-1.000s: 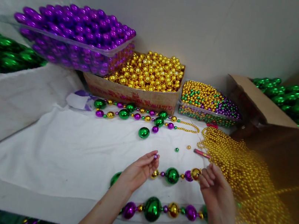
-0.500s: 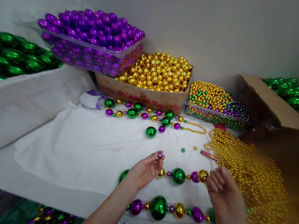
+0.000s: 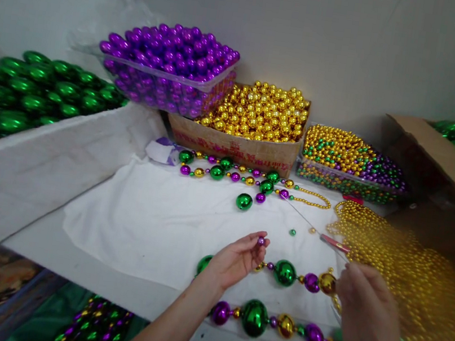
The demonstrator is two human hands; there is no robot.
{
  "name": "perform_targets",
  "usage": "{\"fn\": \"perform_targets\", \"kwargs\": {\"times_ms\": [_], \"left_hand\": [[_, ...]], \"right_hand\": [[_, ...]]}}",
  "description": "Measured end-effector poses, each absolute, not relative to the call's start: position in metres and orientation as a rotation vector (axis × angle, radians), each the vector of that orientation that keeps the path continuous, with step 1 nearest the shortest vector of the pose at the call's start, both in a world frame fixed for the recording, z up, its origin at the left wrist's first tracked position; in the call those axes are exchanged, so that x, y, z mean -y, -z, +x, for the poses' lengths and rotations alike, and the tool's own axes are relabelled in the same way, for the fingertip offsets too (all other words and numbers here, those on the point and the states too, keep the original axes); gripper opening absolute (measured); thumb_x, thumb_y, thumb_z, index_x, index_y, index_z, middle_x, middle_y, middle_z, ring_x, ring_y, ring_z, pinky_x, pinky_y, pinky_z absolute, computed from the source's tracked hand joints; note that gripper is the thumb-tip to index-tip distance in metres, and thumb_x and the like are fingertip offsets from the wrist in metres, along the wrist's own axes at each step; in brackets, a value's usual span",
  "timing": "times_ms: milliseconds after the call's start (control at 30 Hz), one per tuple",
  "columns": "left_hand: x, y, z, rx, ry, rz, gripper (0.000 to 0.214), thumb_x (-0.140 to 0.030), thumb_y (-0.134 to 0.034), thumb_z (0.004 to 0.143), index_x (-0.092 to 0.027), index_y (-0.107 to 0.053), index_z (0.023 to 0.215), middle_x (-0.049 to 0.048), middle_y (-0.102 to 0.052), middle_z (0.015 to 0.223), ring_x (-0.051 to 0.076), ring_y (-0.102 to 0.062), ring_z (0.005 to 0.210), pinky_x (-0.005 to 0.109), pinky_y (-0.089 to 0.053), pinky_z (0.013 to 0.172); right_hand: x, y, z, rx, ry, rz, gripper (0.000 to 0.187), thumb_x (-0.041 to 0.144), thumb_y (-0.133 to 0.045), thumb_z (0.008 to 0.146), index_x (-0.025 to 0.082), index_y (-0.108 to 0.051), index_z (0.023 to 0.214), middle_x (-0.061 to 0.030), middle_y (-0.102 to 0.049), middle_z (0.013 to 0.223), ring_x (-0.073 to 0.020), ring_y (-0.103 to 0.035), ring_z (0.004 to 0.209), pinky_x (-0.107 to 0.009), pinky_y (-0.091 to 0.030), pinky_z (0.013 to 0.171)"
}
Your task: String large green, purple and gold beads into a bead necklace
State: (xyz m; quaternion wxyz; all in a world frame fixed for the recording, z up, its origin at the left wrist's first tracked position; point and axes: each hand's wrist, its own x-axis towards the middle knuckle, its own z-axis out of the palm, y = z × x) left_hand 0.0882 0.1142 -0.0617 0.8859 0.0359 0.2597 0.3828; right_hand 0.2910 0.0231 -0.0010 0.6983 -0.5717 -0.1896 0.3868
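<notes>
My left hand (image 3: 242,255) pinches a small purple bead (image 3: 261,241) between thumb and fingertips above the white cloth. My right hand (image 3: 367,305) is closed at the right, with a thin straight needle or wire (image 3: 302,214) running from its fingers up and left, across a red stick-like tool (image 3: 335,243). Between the hands lies a strand of beads, with a large green bead (image 3: 284,273), a purple bead (image 3: 312,282) and a gold bead (image 3: 327,283) showing. A second bead strand (image 3: 254,317) lies nearer me. My left hand hides part of the upper strand.
At the back stand a clear tub of purple beads (image 3: 168,79), a cardboard box of gold beads (image 3: 231,144) and a tub of small mixed beads (image 3: 349,180). Gold bead chains (image 3: 392,269) pile at right. Green beads (image 3: 30,87) fill a box at left. A loose green bead (image 3: 244,201) rests on the cloth.
The view has turned left, so things sit further right. A thin needle or wire now shows stretching from my right hand. The left hand still pinches the purple bead.
</notes>
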Motion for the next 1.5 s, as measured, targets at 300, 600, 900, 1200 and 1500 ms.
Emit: {"fn": "perform_targets", "kwargs": {"times_ms": [300,600,900,1200,1500], "left_hand": [[-0.113,0.065,0.089,-0.563,-0.816,0.102,0.02,0.002,-0.055,0.081,-0.006,-0.065,0.097,0.0113,-0.068,0.091,0.01,-0.065,0.074,0.018,-0.054,0.073],[-0.117,0.067,0.089,-0.611,-0.799,0.084,0.019,-0.001,-0.05,0.086,-0.004,-0.064,0.098,0.0109,-0.066,0.089,0.01,-0.064,0.069,0.017,-0.055,0.066],[-0.124,0.068,0.094,-0.618,-0.76,0.051,0.016,-0.009,-0.048,0.09,-0.01,-0.063,0.097,0.0092,-0.065,0.085,0.009,-0.062,0.064,0.018,-0.054,0.06],[-0.124,0.072,0.094,-0.619,-0.714,-0.016,0.015,-0.02,-0.052,0.091,-0.009,-0.062,0.09,0.005,-0.061,0.073,0.008,-0.058,0.056,0.017,-0.049,0.053],[-0.12,0.075,0.092,-0.587,-0.751,0.064,0.012,-0.016,-0.054,0.089,-0.012,-0.062,0.097,0.0063,-0.062,0.079,0.009,-0.059,0.059,0.019,-0.05,0.055]], "right_hand": [[-0.022,-0.013,0.283,0.574,-0.771,-1.404,0.022,0.033,-0.079,0.066,0.019,-0.062,0.068,0.0028,-0.045,0.053,-0.0098,-0.039,0.053,-0.023,-0.032,0.047],[-0.029,0.012,0.303,0.367,-0.933,-1.103,0.02,0.028,-0.078,0.068,0.018,-0.062,0.073,0.005,-0.047,0.06,-0.0046,-0.035,0.05,-0.019,-0.029,0.045],[-0.03,0.011,0.308,0.411,-0.876,-1.109,0.022,0.026,-0.075,0.068,0.015,-0.056,0.061,-0.0042,-0.067,0.086,-0.0012,-0.028,0.044,-0.019,-0.023,0.039],[-0.025,0.007,0.304,0.362,-0.884,-1.148,0.016,0.019,-0.074,0.066,0.018,-0.058,0.063,-0.0019,-0.064,0.083,-0.0035,-0.036,0.048,-0.019,-0.025,0.039],[-0.027,0.008,0.297,0.393,-0.952,-1.168,0.017,0.025,-0.076,0.068,0.018,-0.06,0.069,-0.003,-0.062,0.08,-0.0083,-0.05,0.06,-0.019,-0.031,0.043]]}}
